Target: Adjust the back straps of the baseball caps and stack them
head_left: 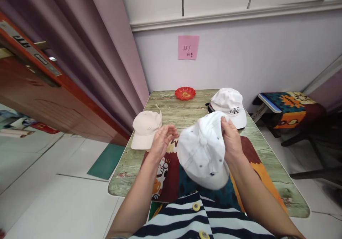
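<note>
A white cap [204, 149] hangs over the near part of the table, its brim pointing down toward me. My right hand [232, 135] grips its edge on the right side, fingers closed on the fabric. To the left of the cap, my left hand [163, 141] is raised with its fingers apart and nothing in it. A cream cap [145, 126] lies on the table just beyond and left of my left hand. At the back right sits another white cap [228, 101] with black letters, partly covering a dark item beneath it.
The green wood-patterned table [128, 167] bears a colourful mat [172, 178] and a red scalloped dish [185, 93] at the back. A pink note [188, 47] is on the wall. An orange-brown door [53, 100] stands left; a covered stool [290, 108] is right.
</note>
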The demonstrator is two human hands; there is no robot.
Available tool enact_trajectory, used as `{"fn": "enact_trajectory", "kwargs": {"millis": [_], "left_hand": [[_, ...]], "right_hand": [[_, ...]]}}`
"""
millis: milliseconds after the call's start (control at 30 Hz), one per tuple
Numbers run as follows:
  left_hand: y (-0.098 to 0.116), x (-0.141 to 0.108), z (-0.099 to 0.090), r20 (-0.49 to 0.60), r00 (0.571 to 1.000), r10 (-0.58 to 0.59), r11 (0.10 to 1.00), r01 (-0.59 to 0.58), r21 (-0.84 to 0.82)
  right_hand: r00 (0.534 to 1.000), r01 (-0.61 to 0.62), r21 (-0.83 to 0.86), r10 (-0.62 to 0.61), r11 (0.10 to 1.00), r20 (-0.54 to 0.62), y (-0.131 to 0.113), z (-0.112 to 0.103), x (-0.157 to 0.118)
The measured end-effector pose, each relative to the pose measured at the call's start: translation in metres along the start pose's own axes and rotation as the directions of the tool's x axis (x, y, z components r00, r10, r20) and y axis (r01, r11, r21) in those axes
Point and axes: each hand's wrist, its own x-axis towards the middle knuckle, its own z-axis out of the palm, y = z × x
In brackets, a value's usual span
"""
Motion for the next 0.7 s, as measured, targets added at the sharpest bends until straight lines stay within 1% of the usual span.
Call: {"fn": "enact_trajectory", "kwargs": {"millis": [33,67,100,133,200,233,267,300,367,433,467,500,567,633,700], "left_hand": [[-0.011,-0.008,-0.004,0.051,0.994,-0.098,0.995,0.098,0.012],[-0.023,-0.017,-0.007,0.089,0.973,-0.211,0.978,0.211,0.012],[-0.035,-0.027,-0.011,0.124,0.937,-0.325,0.945,0.328,-0.001],[-0.047,-0.037,-0.014,0.186,0.876,-0.445,0.89,0.455,-0.014],[-0.067,-0.055,-0.02,0.262,0.799,-0.541,0.815,0.575,-0.074],[-0.075,-0.064,-0.021,0.294,0.775,-0.559,0.786,0.609,-0.111],[-0.081,-0.07,-0.022,0.306,0.775,-0.553,0.773,0.614,-0.159],[-0.085,-0.075,-0.022,0.298,0.79,-0.536,0.772,0.601,-0.206],[-0.088,-0.079,-0.02,0.226,0.842,-0.49,0.795,0.538,-0.281],[-0.081,-0.075,-0.018,0.121,0.884,-0.451,0.835,0.466,-0.291],[-0.074,-0.07,-0.017,0.075,0.901,-0.428,0.86,0.432,-0.273],[-0.064,-0.062,-0.017,0.035,0.916,-0.4,0.885,0.396,-0.247],[-0.038,-0.044,-0.017,-0.013,0.955,-0.296,0.94,0.289,-0.181],[-0.005,-0.024,-0.019,-0.048,0.988,-0.145,0.982,0.138,-0.128],[0.028,-0.006,-0.023,-0.094,0.995,0.021,0.995,-0.029,-0.091]], "right_hand": [[0.997,-0.045,0.045,0.048,0.998,-0.064,0.003,0.001,0.004],[0.988,-0.095,0.092,0.106,0.991,-0.115,0.007,-0.001,0.008],[0.974,-0.143,0.141,0.165,0.98,-0.153,0.012,-0.005,0.013],[0.958,-0.179,0.186,0.214,0.966,-0.189,0.018,-0.01,0.017],[0.926,-0.203,0.242,0.266,0.949,-0.268,0.028,-0.022,0.025],[0.91,-0.205,0.248,0.278,0.947,-0.308,0.033,-0.028,0.028],[0.894,-0.215,0.24,0.29,0.947,-0.341,0.038,-0.033,0.03],[0.881,-0.236,0.223,0.305,0.946,-0.36,0.043,-0.038,0.032],[0.863,-0.304,0.188,0.354,0.934,-0.361,0.052,-0.046,0.034],[0.858,-0.366,0.162,0.4,0.916,-0.324,0.06,-0.052,0.032],[0.857,-0.392,0.147,0.418,0.908,-0.3,0.063,-0.054,0.031],[0.855,-0.418,0.132,0.439,0.899,-0.277,0.065,-0.056,0.028],[0.845,-0.475,0.097,0.484,0.875,-0.226,0.066,-0.056,0.022],[0.832,-0.52,0.075,0.525,0.851,-0.179,0.063,-0.053,0.015],[0.82,-0.552,0.062,0.555,0.831,-0.136,0.059,-0.048,0.01]]}}
